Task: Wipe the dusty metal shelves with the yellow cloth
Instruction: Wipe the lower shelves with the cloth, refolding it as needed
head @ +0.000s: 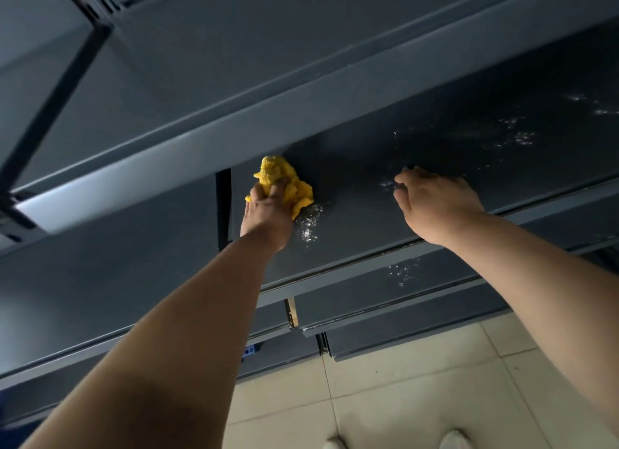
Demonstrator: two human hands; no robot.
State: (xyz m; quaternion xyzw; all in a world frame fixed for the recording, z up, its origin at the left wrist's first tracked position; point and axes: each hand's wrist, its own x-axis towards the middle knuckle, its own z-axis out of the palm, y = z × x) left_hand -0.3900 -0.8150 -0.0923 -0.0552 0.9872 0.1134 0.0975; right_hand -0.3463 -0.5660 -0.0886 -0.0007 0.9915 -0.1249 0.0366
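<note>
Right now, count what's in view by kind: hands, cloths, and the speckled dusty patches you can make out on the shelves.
Hands: 2, left and right
Yellow cloth: 1
Speckled patches: 5
Total: 8

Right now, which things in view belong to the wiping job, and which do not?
Job: yellow cloth bunched in the left hand; dusty metal shelf; right hand resting on it.
Not the job: tiled floor; shoe tips.

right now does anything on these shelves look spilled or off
Yes: pale specks, dust or droplets, dot the dark shelf beside the yellow cloth in the left hand, near the right hand, farther right, and on the shelf below.
</note>
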